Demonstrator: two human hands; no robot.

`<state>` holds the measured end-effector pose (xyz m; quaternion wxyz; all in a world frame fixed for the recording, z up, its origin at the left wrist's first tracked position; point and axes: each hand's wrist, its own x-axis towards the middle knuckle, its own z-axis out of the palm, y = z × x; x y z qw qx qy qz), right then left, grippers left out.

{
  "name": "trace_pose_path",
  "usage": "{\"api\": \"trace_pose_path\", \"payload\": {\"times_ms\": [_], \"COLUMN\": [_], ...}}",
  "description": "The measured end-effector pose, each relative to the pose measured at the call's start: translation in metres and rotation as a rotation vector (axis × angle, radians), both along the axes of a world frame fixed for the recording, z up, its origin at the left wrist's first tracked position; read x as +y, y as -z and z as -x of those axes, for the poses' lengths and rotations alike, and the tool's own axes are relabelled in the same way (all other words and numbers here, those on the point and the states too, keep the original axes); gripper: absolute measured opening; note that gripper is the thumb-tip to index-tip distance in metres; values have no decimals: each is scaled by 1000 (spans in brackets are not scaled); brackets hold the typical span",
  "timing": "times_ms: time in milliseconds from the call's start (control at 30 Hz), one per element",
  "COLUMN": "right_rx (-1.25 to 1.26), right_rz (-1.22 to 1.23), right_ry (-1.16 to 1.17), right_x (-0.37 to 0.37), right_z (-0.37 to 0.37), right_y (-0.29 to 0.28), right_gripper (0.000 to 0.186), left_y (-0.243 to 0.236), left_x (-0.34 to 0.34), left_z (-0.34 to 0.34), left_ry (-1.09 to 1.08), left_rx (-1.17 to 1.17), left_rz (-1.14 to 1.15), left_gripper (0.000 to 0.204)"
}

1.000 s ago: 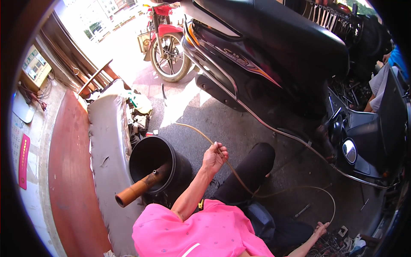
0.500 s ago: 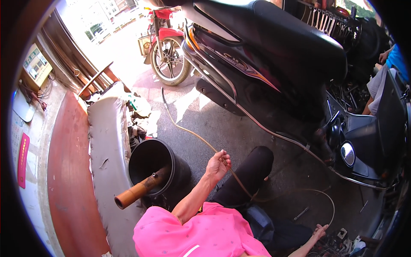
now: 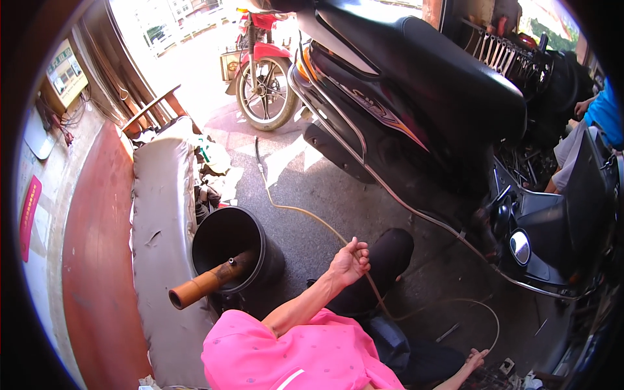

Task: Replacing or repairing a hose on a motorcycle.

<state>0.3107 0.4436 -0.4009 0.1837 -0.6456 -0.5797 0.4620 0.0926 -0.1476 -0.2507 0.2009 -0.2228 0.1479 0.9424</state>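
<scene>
My left hand [image 3: 350,260] is closed around a thin translucent yellowish hose [image 3: 312,216], above my dark-trousered knee [image 3: 396,247]. The hose stretches forward over the grey floor to a darker end piece [image 3: 259,153] and loops round to my right. At the lower right my right hand [image 3: 476,357] pinches the hose's loop. A black bucket [image 3: 266,257] stands left of my left forearm, with a bamboo tube [image 3: 193,288] leaning out of it.
A black scooter [image 3: 429,91] stands ahead-right, a red motorcycle [image 3: 263,97] beyond. A padded grey bench [image 3: 162,260] runs along the left. Wrenches [image 3: 500,55] hang at top right, near a person in blue [image 3: 604,117]. Loose tools [image 3: 447,331] lie by my right.
My left hand has moved right and downward with the hose, whose far end now reaches farther forward along the floor. My right hand has shifted slightly left and down.
</scene>
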Motion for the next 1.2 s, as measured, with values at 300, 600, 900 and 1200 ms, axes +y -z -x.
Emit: {"api": "trace_pose_path", "payload": {"times_ms": [300, 600, 900, 1200], "right_rx": [-9, -30, -59, -189], "right_rz": [-94, -208, -235, -267], "right_ry": [-55, 0, -61, -243], "right_x": [-4, -7, -8, -1], "right_z": [-1, -2, -3, -8], "right_y": [-5, -3, -13, -8], "right_gripper": [74, 75, 75, 68], "left_y": [-2, -1, 6, -18], "left_x": [-7, -15, -17, -8], "left_z": [-10, -13, -17, -15], "left_ry": [-16, -31, -15, 18], "left_rx": [11, 40, 49, 128], "left_rz": [4, 0, -41, -58], "left_gripper": [31, 25, 21, 33]}}
